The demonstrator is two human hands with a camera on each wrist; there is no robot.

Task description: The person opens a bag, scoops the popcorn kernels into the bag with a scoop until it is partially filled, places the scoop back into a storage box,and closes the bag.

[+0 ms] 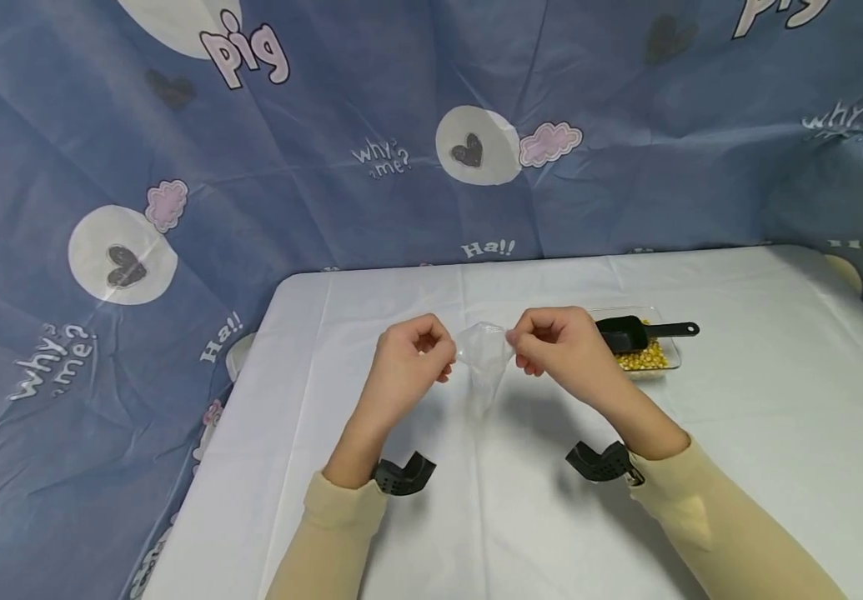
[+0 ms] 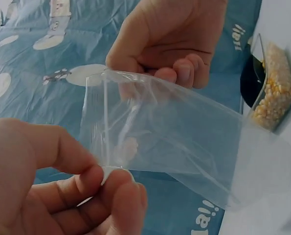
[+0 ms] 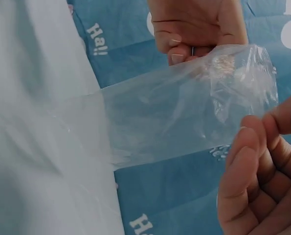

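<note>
A clear plastic zip bag (image 1: 485, 354) hangs between both hands above the table, its top edge spread and its lower part tapering down. My left hand (image 1: 418, 348) pinches one top corner between thumb and forefinger. The opposite corner is pinched by my right hand (image 1: 562, 346). In the left wrist view the seal strip of the bag (image 2: 106, 117) runs along its top, and no contents show inside. The right wrist view shows the bag (image 3: 160, 112) stretched between the fingers of both hands.
Behind my right hand stands a clear rectangular container (image 1: 673, 363) of yellow corn kernels (image 1: 644, 358). A black scoop (image 1: 629, 335) lies across it, handle pointing right. The table (image 1: 371, 292) has a white cloth, and a blue printed curtain (image 1: 371, 100) hangs behind it.
</note>
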